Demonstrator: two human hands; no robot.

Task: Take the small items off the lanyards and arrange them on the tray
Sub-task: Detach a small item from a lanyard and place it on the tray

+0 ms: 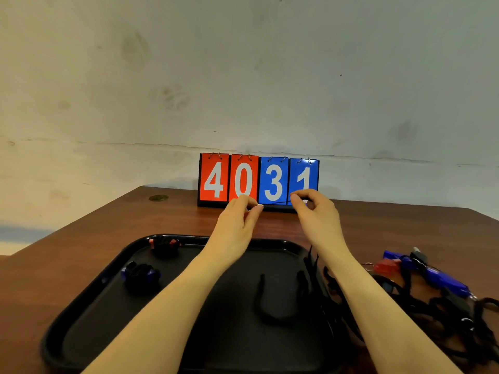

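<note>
Both hands raised above black tray [89, 300]: left hand [237, 220] and right hand [316, 214] each pinch an end of a thin black lanyard [275, 204] stretched between them; small item possibly in right pinch, blurred. Loose lanyards [445, 300] lie right of the grip.

Both my forearms reach fwd toward 12 o'clock, bare, roughly parallel, converging a bit. My left hand [237, 215] is raised, thumb and index pinched together at the tip, pointing to 3 o'clock. My right hand [314, 210] sits level w/ it at 3 o'clock, near but apart, fingers curled inward, tips pinched.
</note>
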